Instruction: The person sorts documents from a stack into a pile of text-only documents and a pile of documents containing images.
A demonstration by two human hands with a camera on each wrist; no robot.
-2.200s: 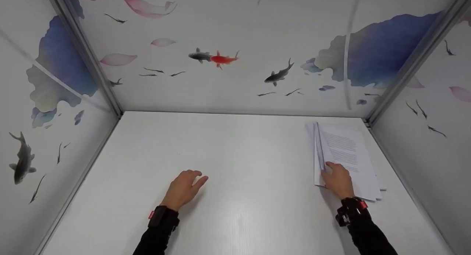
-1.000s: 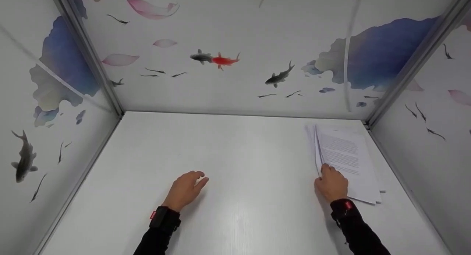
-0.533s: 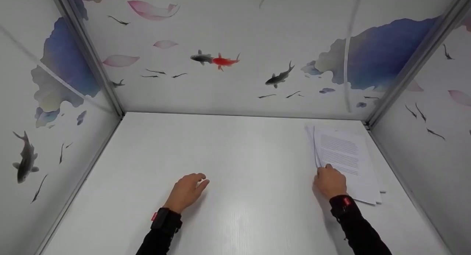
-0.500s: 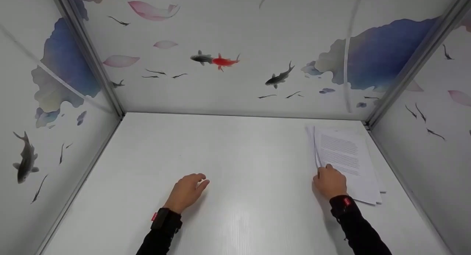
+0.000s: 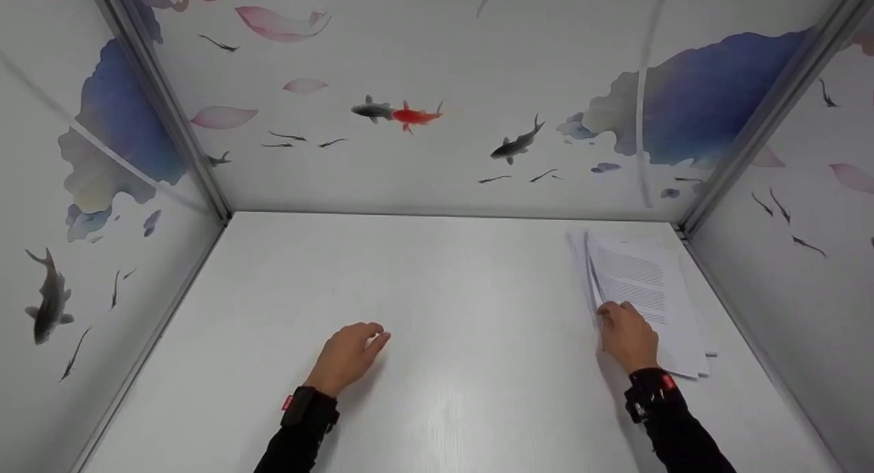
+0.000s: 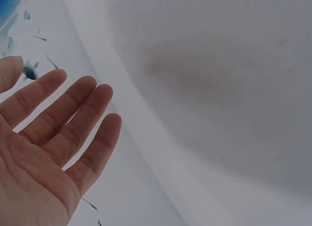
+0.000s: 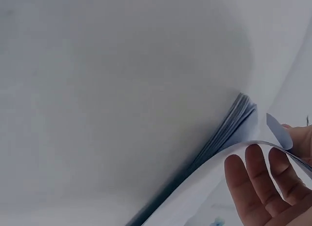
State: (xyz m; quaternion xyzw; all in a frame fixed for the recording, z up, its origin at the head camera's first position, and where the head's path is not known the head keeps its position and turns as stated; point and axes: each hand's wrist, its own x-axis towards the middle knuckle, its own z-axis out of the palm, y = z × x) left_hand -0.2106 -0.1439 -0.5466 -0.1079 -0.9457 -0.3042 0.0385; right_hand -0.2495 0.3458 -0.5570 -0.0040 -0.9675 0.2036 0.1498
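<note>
A stack of white papers point(image 5: 672, 336) lies at the right of the table, with lines of print on its top sheet. My right hand point(image 5: 628, 336) is at the stack's near left edge. In the right wrist view, a lifted sheet point(image 7: 195, 189) bends away from the layered paper edges point(image 7: 217, 141) and runs into the right hand, pinched between thumb and fingers; how many sheets it holds I cannot tell. My left hand point(image 5: 345, 357) hovers over the table, left of centre. The left wrist view shows its palm bare and its fingers point(image 6: 92, 148) relaxed and spread.
The white table point(image 5: 437, 289) is bounded by a back wall point(image 5: 423, 166) and side walls printed with fish, petals and blue patches. Metal posts point(image 5: 160, 104) stand in the corners. Other sheet edges stick out at the stack's lower right.
The right hand shifted left along the stack's edge, then back to the right over the last half second, its wrist turning. The left hand has stayed nearly still.
</note>
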